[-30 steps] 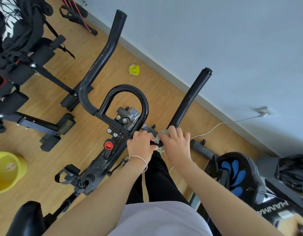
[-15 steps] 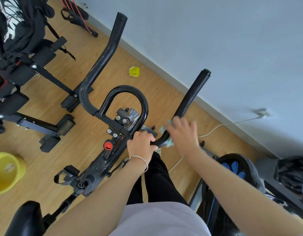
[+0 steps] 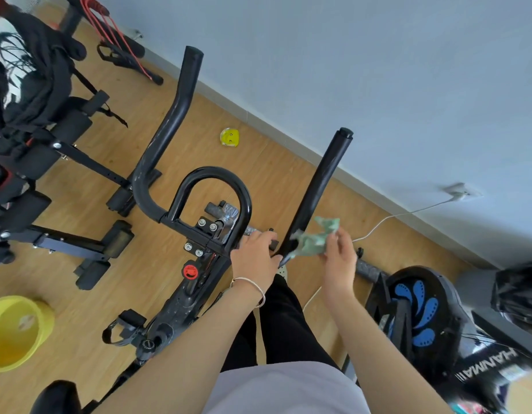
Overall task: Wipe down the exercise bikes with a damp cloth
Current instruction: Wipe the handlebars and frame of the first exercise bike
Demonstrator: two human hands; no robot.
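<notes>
We are counting one yellow bucket (image 3: 18, 331) at 8 o'clock, one black exercise bike (image 3: 196, 234) at centre with two handlebar horns, and a second machine with blue markings (image 3: 420, 312) at 4 o'clock. Our left hand (image 3: 254, 258) is closing around the handlebar base. Our right hand (image 3: 338, 259) is pinching one crumpled green cloth (image 3: 315, 239), which is lying at 10 o'clock from that hand, touching the right horn (image 3: 321, 192) low down.

Single head-worn wide-angle view, looking steeply down and forward over the exercise bike (image 3: 181, 282) handlebars toward floor (image 3: 88, 282) and wall (image 3: 378, 70); hands close below lens. No second view.
</notes>
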